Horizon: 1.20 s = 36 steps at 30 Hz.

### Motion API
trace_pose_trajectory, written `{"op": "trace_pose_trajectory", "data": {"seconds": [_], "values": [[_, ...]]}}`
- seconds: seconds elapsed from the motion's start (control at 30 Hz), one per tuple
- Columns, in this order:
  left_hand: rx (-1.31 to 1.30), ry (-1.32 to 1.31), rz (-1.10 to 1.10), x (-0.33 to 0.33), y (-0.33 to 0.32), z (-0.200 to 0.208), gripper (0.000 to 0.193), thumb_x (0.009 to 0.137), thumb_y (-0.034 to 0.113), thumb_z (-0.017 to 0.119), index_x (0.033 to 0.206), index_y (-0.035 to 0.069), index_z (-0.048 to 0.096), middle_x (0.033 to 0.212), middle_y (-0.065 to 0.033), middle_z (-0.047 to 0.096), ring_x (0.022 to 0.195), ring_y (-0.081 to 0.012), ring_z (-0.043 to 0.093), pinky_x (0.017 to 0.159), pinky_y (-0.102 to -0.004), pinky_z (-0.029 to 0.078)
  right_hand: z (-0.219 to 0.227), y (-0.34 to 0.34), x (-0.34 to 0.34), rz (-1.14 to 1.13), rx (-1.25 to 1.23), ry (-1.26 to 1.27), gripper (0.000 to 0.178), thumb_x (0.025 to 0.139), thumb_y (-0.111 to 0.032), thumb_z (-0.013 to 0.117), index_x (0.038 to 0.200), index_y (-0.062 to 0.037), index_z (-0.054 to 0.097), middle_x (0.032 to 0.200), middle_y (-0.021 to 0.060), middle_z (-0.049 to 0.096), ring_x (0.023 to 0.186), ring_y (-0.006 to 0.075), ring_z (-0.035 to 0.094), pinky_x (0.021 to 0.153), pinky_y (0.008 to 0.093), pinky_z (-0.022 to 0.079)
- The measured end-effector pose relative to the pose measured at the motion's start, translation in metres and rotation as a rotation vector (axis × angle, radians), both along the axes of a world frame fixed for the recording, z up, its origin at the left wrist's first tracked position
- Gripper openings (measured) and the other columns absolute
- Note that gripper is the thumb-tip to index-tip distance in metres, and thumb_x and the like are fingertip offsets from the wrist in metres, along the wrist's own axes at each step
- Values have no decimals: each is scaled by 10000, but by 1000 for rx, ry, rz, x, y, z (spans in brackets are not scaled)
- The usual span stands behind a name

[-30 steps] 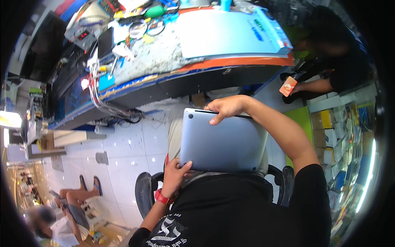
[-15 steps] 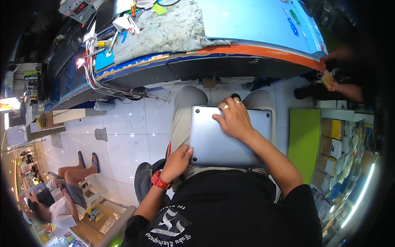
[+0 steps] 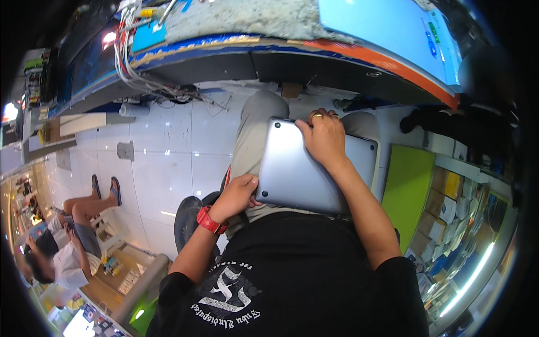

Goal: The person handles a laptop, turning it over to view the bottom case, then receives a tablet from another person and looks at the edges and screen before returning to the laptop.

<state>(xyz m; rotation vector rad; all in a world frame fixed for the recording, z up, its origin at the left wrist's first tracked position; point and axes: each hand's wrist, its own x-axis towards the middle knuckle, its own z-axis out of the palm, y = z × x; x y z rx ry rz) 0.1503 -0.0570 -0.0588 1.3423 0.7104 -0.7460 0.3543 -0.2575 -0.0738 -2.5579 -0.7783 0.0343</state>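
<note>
A silver-grey laptop (image 3: pixel 303 174) lies closed on my lap, its bottom with dark round rubber feet facing up. It sits slightly turned, with its far left corner farther from me than its far right one. My left hand (image 3: pixel 238 194) grips its left edge by the near corner, thumb on top and the other fingers mostly hidden beneath. Over the far edge my right hand (image 3: pixel 325 137) is hooked, thumb on the bottom panel and ringed fingers curled around the rim. A red watch (image 3: pixel 211 220) is on my left wrist.
Ahead stands a workbench (image 3: pixel 314 70) with a worn grey mat, a light blue mat (image 3: pixel 376 25) and screwdrivers (image 3: pixel 431 42). Cables (image 3: pixel 132 73) hang off its left side. A green panel (image 3: pixel 409 196) and a display case are at right. Seated people (image 3: pixel 73 253) are at left.
The laptop has turned a little clockwise on my lap, both hands staying on it. My view has shifted, so the bench sits higher in the picture.
</note>
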Motion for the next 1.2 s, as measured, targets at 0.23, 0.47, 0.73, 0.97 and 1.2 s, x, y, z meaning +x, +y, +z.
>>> {"op": "trace_pose_trajectory", "data": {"seconds": [0.23,0.47,0.73,0.97,1.2], "values": [[-202,84,217,-34,-4,15,387,1132,262,436,1236,-63,617,1081,-135,721,948,-173,739,867,-273,599,-6,4,-10,-21,-19,-95,306,917,-280,729,838,15,718,900,193,718,934,449,674,873,512,517],[-211,97,235,-32,-6,15,378,1121,292,488,1169,-53,634,1067,-141,723,951,-168,747,820,-235,601,-6,7,-9,-15,-17,-87,295,918,-257,725,815,19,731,893,203,722,891,405,687,852,480,531],[862,-127,-434,-12,-35,52,255,1058,237,579,1047,-7,654,844,-103,666,828,-325,718,733,-394,581,-5,8,-23,-8,97,-67,281,928,-238,725,806,14,713,823,171,700,810,387,659,820,477,521],[1118,-1031,-450,82,-76,10,187,916,118,652,1055,-4,627,1111,-171,608,1066,-365,586,961,-478,457,-7,0,-15,0,85,-96,269,942,-251,693,824,-12,727,827,141,689,805,339,647,786,459,501],[1115,-1099,-406,133,-93,-14,152,921,148,652,983,17,608,1002,-151,581,998,-336,574,907,-458,451,-6,-48,-2,-68,-51,-170,266,948,-241,690,800,-21,709,827,143,680,808,349,635,769,457,488]]}}
